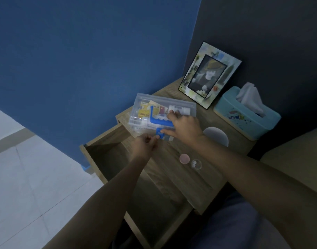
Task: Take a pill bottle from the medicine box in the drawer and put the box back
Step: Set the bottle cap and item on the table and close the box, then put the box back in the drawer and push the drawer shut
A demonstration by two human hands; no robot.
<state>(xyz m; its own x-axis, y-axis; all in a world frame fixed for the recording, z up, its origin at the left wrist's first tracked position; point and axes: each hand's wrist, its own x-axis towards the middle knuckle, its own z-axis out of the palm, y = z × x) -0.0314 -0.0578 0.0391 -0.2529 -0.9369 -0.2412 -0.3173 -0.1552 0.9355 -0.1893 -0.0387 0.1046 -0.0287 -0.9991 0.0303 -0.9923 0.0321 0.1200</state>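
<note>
Head view shows me the medicine box [163, 112], a clear plastic case with a blue handle [160, 120], resting on the top of the wooden nightstand [195, 178] at its far left corner, above the open drawer [107, 159]. I can see a white pill bottle [179, 109] lying on its side inside the box, among yellow and red packets. My right hand [182, 128] lies over the near right part of the lid, fingers spread and pressing down. My left hand [145, 143] pinches the blue latch [159, 135] at the front edge of the box between thumb and fingertips. Nearer on the nightstand top I see a pink cap [184, 159] just beside a small clear dish [196, 164] holding white tablets. Farther right stand a picture frame [209, 74] and a light blue tissue box [245, 114].
</note>
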